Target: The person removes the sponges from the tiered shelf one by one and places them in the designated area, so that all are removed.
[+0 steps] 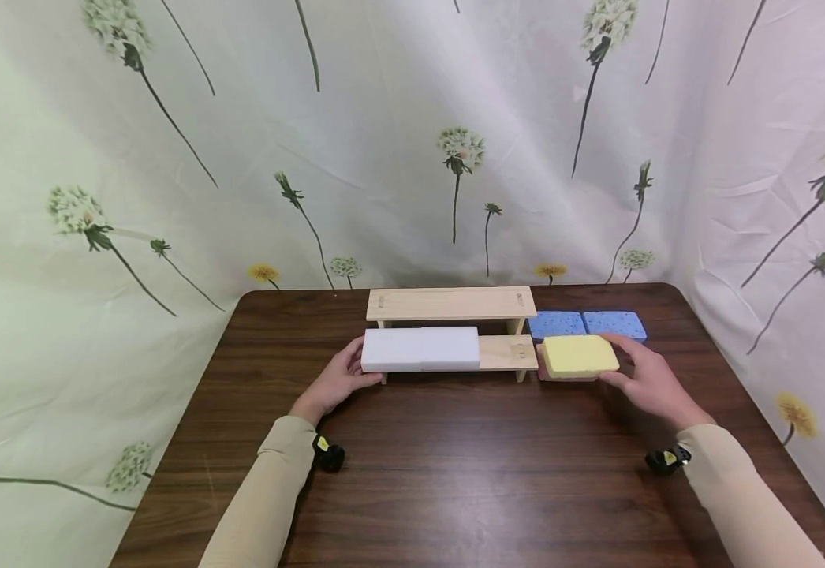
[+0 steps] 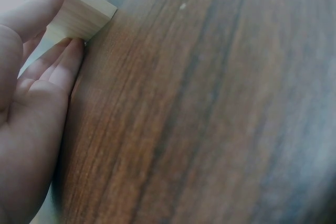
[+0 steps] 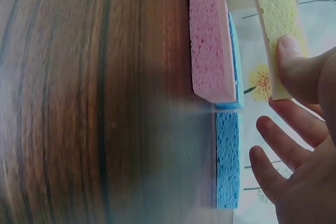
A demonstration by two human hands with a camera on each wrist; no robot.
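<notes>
The yellow sponge (image 1: 580, 353) hangs above the pink sponge (image 3: 211, 40), pinched by the right hand (image 1: 652, 383); seemingly a carrying step, calling for a level hold next. Beside the white blocks (image 1: 392, 349), the left hand (image 1: 334, 381) has an unclear grip.

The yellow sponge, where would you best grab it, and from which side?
I'd take the yellow sponge by its right end, coming from the right, as the right hand does: thumb in front, fingers behind. It is a flat block, narrow enough to span front to back. The wooden stand is beside its left end and the pink sponge lies below, so the right end looks freest.
</notes>
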